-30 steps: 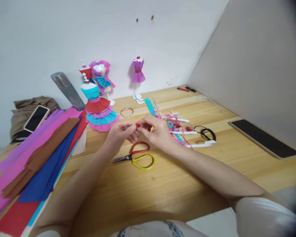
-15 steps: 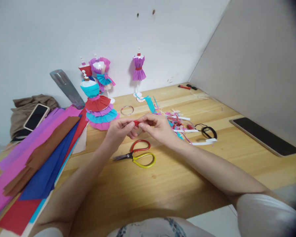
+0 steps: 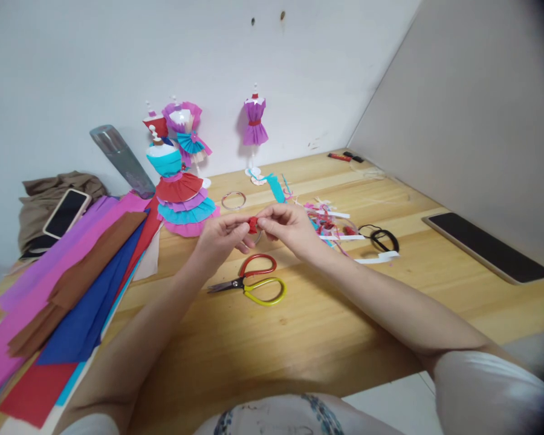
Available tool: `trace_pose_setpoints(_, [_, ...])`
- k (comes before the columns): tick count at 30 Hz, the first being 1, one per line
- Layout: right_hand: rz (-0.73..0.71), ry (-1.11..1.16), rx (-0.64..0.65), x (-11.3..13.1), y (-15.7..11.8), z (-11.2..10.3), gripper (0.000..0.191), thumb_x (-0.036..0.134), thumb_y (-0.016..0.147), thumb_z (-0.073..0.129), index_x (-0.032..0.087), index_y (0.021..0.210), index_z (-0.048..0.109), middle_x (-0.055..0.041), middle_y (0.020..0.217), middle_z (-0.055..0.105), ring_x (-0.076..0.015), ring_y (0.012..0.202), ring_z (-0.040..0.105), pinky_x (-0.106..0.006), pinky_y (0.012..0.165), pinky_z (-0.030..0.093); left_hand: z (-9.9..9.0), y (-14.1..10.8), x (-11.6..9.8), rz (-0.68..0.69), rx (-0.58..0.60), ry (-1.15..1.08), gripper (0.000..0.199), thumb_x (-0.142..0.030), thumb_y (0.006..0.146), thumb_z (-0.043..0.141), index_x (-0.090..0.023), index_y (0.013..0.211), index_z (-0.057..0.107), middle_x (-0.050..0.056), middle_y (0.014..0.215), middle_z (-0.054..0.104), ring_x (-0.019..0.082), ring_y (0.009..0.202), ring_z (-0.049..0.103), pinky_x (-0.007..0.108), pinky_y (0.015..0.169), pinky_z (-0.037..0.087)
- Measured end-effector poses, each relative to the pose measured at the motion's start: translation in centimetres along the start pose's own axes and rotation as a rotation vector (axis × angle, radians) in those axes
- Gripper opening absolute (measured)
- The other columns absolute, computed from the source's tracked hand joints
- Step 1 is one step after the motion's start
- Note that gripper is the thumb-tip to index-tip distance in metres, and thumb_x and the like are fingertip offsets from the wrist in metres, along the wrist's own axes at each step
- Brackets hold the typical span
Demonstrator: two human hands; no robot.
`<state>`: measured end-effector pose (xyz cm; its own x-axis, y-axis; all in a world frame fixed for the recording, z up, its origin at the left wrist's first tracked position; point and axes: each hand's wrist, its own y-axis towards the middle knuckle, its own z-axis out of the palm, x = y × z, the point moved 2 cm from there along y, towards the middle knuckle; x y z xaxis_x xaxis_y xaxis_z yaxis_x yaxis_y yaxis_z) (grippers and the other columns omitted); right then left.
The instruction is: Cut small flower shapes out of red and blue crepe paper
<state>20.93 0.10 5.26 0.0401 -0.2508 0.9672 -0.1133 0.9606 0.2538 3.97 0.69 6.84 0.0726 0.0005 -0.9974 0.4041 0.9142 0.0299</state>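
A small piece of red crepe paper [image 3: 252, 225] is pinched between my two hands above the middle of the table. My left hand [image 3: 222, 234] grips its left side with thumb and fingers. On the other side, my right hand [image 3: 288, 228] has its thumb and fingertips closed on it. Part of a thin ring shows just below the fingers. Scissors [image 3: 242, 282] with one red and one yellow handle lie on the table nearer to me, blades pointing left. Behind my left hand stands a mini dress form [image 3: 185, 184] in a tiered blue, red and purple dress.
Folded colored paper sheets [image 3: 90, 278] cover the left side, beside a phone [image 3: 67, 213] on brown cloth. More dress forms stand at the back, one in a purple dress [image 3: 255, 124]. Paper scraps [image 3: 329, 220], a black cord loop [image 3: 384, 240] and a dark flat tablet [image 3: 485, 246] lie right.
More of the red paper shows between my fingertips now. My right hand has shifted very slightly upward, while both hands keep their pinch. The other things lie as before.
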Motion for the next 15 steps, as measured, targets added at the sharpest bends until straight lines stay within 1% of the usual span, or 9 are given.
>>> trace_pose_setpoints(3, [0.012, 0.047, -0.018, -0.17, 0.04, -0.06, 0.021, 0.039, 0.072, 0.079, 0.02, 0.072, 0.07, 0.0017, 0.063, 0.065, -0.0097, 0.053, 0.048, -0.025, 0.051, 0.037, 0.09, -0.05, -0.04, -0.053, 0.057, -0.078, 0.036, -0.047, 0.07, 0.087, -0.014, 0.08, 0.077, 0.004, 0.068, 0.073, 0.013, 0.056, 0.067, 0.02, 0.049, 0.052])
trace_pose_setpoints(6, [0.046, 0.114, -0.031, -0.31, 0.07, -0.01, 0.024, 0.041, 0.07, 0.082, 0.019, 0.071, 0.072, 0.0027, 0.061, 0.064, -0.0082, 0.05, 0.043, -0.024, 0.049, 0.032, 0.12, -0.07, -0.02, -0.105, 0.095, -0.152, 0.043, -0.051, 0.067, 0.091, -0.013, 0.079, 0.077, 0.008, 0.077, 0.076, 0.012, 0.057, 0.067, 0.019, 0.049, 0.051])
trace_pose_setpoints(9, [0.086, 0.184, -0.037, -0.38, 0.12, 0.15, 0.027, 0.042, 0.065, 0.086, 0.019, 0.071, 0.074, 0.0041, 0.057, 0.063, -0.0066, 0.047, 0.038, -0.024, 0.047, 0.026, 0.06, -0.04, 0.07, -0.152, 0.126, -0.222, 0.044, -0.048, 0.063, 0.095, -0.012, 0.083, 0.079, 0.011, 0.087, 0.079, 0.012, 0.059, 0.068, 0.019, 0.05, 0.052])
trace_pose_setpoints(11, [0.102, 0.208, -0.034, -0.39, 0.13, 0.24, 0.028, 0.042, 0.063, 0.089, 0.019, 0.071, 0.075, 0.0039, 0.056, 0.063, -0.0066, 0.046, 0.037, -0.024, 0.047, 0.025, -0.01, -0.03, 0.17, -0.178, 0.143, -0.256, 0.042, -0.043, 0.062, 0.096, -0.012, 0.086, 0.08, 0.012, 0.091, 0.08, 0.012, 0.061, 0.068, 0.018, 0.051, 0.052])
trace_pose_setpoints(13, [0.108, 0.214, -0.026, -0.4, 0.11, 0.26, 0.028, 0.042, 0.062, 0.089, 0.02, 0.071, 0.075, 0.0034, 0.056, 0.064, -0.0072, 0.047, 0.039, -0.024, 0.047, 0.025, -0.09, -0.01, 0.29, -0.197, 0.149, -0.279, 0.04, -0.039, 0.061, 0.096, -0.012, 0.088, 0.081, 0.012, 0.092, 0.08, 0.011, 0.061, 0.068, 0.018, 0.052, 0.052])
trace_pose_setpoints(15, [0.104, 0.217, -0.013, -0.42, 0.06, 0.23, 0.027, 0.043, 0.064, 0.088, 0.02, 0.072, 0.076, 0.0025, 0.058, 0.066, -0.0078, 0.049, 0.041, -0.024, 0.048, 0.027, -0.16, 0.02, 0.41, -0.203, 0.145, -0.296, 0.038, -0.036, 0.061, 0.096, -0.013, 0.087, 0.081, 0.01, 0.088, 0.079, 0.011, 0.061, 0.067, 0.017, 0.052, 0.051])
